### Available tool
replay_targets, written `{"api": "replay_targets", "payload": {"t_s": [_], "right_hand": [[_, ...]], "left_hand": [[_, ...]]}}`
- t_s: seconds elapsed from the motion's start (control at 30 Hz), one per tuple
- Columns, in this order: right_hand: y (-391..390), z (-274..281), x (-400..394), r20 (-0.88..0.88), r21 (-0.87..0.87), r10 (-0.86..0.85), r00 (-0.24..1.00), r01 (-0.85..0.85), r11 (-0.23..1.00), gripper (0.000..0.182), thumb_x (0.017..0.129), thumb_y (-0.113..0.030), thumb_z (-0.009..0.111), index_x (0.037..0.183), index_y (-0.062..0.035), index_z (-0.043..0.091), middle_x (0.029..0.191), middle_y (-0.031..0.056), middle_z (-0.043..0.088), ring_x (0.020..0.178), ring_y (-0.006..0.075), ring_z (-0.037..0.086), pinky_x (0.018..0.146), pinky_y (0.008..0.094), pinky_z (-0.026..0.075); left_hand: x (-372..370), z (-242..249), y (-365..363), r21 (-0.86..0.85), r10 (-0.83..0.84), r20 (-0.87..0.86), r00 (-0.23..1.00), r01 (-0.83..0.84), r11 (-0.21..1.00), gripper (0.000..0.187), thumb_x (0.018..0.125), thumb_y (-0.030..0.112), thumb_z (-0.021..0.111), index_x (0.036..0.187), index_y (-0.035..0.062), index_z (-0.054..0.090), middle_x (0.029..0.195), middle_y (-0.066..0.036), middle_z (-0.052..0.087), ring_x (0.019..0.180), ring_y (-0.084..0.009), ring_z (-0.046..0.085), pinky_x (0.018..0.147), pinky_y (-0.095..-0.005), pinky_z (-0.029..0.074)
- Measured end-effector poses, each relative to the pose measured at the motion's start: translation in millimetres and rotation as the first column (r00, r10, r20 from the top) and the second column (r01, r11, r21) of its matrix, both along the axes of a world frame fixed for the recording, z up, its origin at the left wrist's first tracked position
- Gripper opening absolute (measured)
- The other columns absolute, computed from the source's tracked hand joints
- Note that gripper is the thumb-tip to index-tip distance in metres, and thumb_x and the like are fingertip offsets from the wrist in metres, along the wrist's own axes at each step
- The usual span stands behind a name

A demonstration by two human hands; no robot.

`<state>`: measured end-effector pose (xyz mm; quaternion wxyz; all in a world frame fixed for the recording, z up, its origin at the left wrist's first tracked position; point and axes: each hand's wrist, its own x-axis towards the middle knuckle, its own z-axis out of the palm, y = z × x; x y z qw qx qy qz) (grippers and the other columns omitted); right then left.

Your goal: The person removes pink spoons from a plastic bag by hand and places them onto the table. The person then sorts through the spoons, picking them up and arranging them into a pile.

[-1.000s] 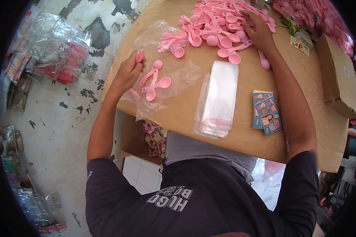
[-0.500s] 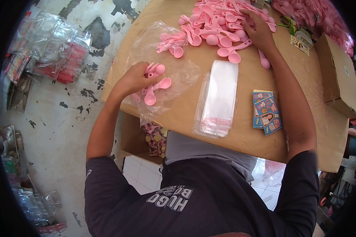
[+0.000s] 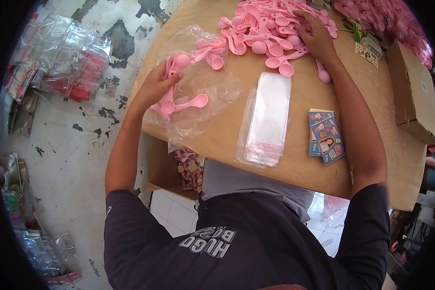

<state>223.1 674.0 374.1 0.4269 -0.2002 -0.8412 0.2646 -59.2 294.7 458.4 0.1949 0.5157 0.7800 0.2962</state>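
My left hand, at the table's left edge, is closed on a pink measuring spoon whose round bowl sticks up past the fingers. Just below it, more pink spoons lie on a crumpled clear plastic bag. A small cluster of spoons rests farther up on the same plastic. At the far side, my right hand lies over the edge of a big heap of pink spoons, fingers apart; its fingertips are partly lost among them.
A stack of clear plastic sleeves lies mid-table, with blue printed cards to its right. A cardboard box stands at the right edge. More pink spoons are heaped at the far right. Packaged plastic bags lie at the left.
My left hand has moved up and left, raising a spoon, while other spoons beneath it stay on the plastic. My right hand has hardly moved.
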Motion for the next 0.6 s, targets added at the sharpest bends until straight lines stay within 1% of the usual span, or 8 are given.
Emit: {"api": "replay_targets", "payload": {"t_s": [0.07,0.13,0.2,0.27,0.37,0.4,0.47,0.6], "right_hand": [[1,0,-1,0.005,0.016,0.002,1.0,-0.002,1.0,0.045,0.098,-0.012,0.06,0.144,-0.0071,0.059,0.141,0.0113,0.065,0.133,0.0241,0.059,0.113,0.0355,0.044],[4,-3,-3,-0.062,0.078,0.012,0.998,-0.007,0.997,0.043,0.097,-0.022,0.065,0.139,-0.0095,0.063,0.136,0.0162,0.066,0.125,0.0288,0.065,0.104,0.04,0.053],[6,-5,-5,-0.066,0.068,0.019,0.998,-0.015,0.998,0.043,0.097,-0.022,0.065,0.139,-0.0091,0.063,0.136,0.0161,0.066,0.125,0.0289,0.065,0.104,0.0399,0.053],[7,-6,-3,-0.067,0.063,0.02,0.998,-0.016,0.998,0.043,0.097,-0.022,0.065,0.138,-0.0088,0.063,0.136,0.016,0.066,0.125,0.0289,0.065,0.104,0.0398,0.052],[7,-6,-5,-0.062,0.072,0.006,0.998,-0.001,0.997,0.043,0.097,-0.022,0.065,0.138,-0.0087,0.064,0.136,0.0163,0.066,0.124,0.0289,0.065,0.104,0.0398,0.052],[6,-6,-5,-0.066,0.073,0.012,0.998,-0.007,0.997,0.043,0.097,-0.022,0.065,0.138,-0.0086,0.064,0.137,0.0165,0.066,0.124,0.0289,0.065,0.104,0.0397,0.053],[6,-5,-4,-0.071,0.075,0.018,0.997,-0.013,0.997,0.043,0.097,-0.021,0.065,0.138,-0.0085,0.063,0.137,0.0166,0.066,0.124,0.0289,0.065,0.104,0.0396,0.053],[3,-3,-3,-0.067,0.038,0.011,0.998,-0.008,0.999,0.043,0.097,-0.022,0.066,0.138,-0.0091,0.063,0.137,0.0165,0.066,0.124,0.0289,0.065,0.103,0.0394,0.053]], "left_hand": [[-2,6,-2,0.056,-0.051,0.154,0.987,0.043,0.998,0.029,0.104,0.014,0.062,0.129,0.0002,0.057,0.104,-0.004,0.064,0.09,-0.0106,0.06,0.08,-0.0275,0.05],[9,13,-5,0.063,-0.103,0.206,0.973,0.092,0.994,0.03,0.104,0.012,0.061,0.13,0.0001,0.056,0.104,-0.004,0.064,0.09,-0.0107,0.061,0.079,-0.0271,0.05],[11,16,-7,0.073,-0.158,0.26,0.953,0.144,0.987,0.03,0.103,0.01,0.061,0.131,0.0001,0.055,0.104,-0.005,0.065,0.09,-0.0108,0.061,0.079,-0.0267,0.05],[7,16,-6,-0.081,-0.291,0.159,0.943,0.307,0.948,0.032,0.101,0.011,0.065,0.131,0.0019,0.056,0.1,-0.007,0.065,0.086,-0.0161,0.065,0.081,-0.0308,0.052],[32,26,-7,-0.241,-0.249,0.046,0.967,0.252,0.937,0.038,0.095,0.01,0.071,0.13,0.0028,0.058,0.105,-0.01,0.068,0.092,-0.0192,0.067,0.085,-0.0338,0.053],[34,25,-7,-0.241,-0.248,0.046,0.968,0.252,0.937,0.038,0.095,0.01,0.071,0.13,0.0028,0.058,0.105,-0.01,0.068,0.092,-0.0192,0.067,0.085,-0.0338,0.053],[36,23,-7,-0.241,-0.393,-0.133,0.91,0.355,0.903,0.041,0.09,0.011,0.075,0.127,0.0024,0.061,0.111,-0.012,0.07,0.1,-0.0235,0.067,0.09,-0.0362,0.052],[31,12,-8,-0.265,-0.381,-0.108,0.918,0.343,0.901,0.042,0.087,0.014,0.078,0.124,0.001,0.064,0.112,-0.013,0.07,0.104,-0.0276,0.065,0.092,-0.0365,0.051]]}}
